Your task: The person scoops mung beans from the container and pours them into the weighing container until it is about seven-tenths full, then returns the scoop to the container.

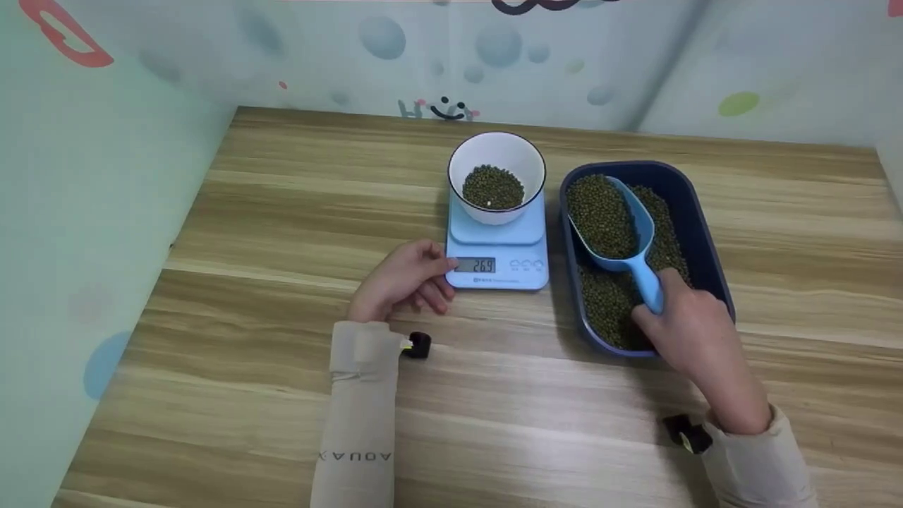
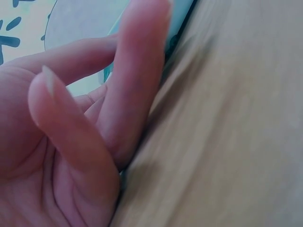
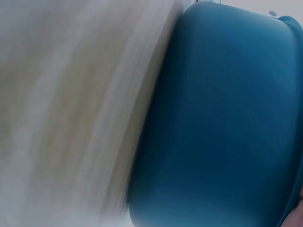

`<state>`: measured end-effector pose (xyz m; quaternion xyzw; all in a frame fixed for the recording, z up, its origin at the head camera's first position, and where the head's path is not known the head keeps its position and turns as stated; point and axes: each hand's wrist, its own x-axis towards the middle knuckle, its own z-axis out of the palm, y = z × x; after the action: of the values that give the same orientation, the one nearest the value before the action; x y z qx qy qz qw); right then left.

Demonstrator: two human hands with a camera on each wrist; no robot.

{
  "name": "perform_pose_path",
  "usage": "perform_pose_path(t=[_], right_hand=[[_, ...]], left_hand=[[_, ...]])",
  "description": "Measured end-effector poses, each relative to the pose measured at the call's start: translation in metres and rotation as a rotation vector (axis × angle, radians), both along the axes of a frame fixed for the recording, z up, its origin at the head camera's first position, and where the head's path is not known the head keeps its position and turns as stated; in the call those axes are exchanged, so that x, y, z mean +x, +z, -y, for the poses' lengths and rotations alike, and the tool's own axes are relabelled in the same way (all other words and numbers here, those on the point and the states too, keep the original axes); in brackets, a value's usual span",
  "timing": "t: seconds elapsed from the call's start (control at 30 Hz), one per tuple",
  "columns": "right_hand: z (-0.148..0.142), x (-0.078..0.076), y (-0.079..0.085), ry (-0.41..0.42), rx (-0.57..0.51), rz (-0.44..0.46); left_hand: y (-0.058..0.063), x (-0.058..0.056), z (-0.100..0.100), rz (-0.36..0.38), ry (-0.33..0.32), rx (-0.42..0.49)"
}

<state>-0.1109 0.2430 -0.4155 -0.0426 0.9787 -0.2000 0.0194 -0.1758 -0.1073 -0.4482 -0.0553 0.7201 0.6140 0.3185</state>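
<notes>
My right hand [image 1: 695, 328] grips the handle of a light blue scoop [image 1: 640, 271], heaped with small green beans, probably mung beans [image 1: 603, 219]. The scoop is over a dark blue bin [image 1: 705, 247] that holds more of the beans; the bin's outer wall [image 3: 218, 118] fills much of the right wrist view. At the left, my left hand [image 1: 405, 279] rests beside a light blue kitchen scale [image 1: 497, 276], its thumb touching the edge by the display and its fingers [image 2: 137, 71] loosely bent. On the scale stands a white bowl [image 1: 529, 166] with a dark rim and some beans inside.
The scale's display [image 1: 476, 265] seems to read 26.9. All of this stands on a wood-grain table [image 1: 317, 212], with a patterned wall covering [image 1: 451, 56] along its back edge and a pale wall [image 1: 63, 197] at the left.
</notes>
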Motion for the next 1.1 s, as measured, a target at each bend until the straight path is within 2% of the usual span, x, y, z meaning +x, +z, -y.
perform_pose_path(t=[0.1,0.2,0.43,0.5,0.77,0.97,1.1], right_hand=[[0.000,0.000,0.000,-0.001,-0.001,0.002],[0.000,0.000,0.001,0.001,-0.001,0.003],[0.000,0.000,0.001,-0.003,-0.002,0.001],[0.000,0.000,0.001,-0.004,-0.001,0.002],[0.000,0.001,0.000,0.001,0.008,-0.010],[0.000,0.000,0.001,-0.006,0.011,0.010],[0.000,0.000,0.001,-0.005,0.011,0.021]], left_hand=[[0.009,0.002,-0.001,0.014,-0.004,-0.006],[0.011,0.002,-0.002,0.014,-0.004,-0.007],[-0.009,-0.004,0.001,0.004,0.002,-0.007],[-0.011,-0.004,0.001,0.000,0.004,-0.007],[-0.012,-0.004,0.000,-0.029,0.000,-0.016],[-0.011,-0.004,0.001,-0.007,0.006,-0.010],[-0.001,-0.001,0.000,0.003,0.000,-0.011]])
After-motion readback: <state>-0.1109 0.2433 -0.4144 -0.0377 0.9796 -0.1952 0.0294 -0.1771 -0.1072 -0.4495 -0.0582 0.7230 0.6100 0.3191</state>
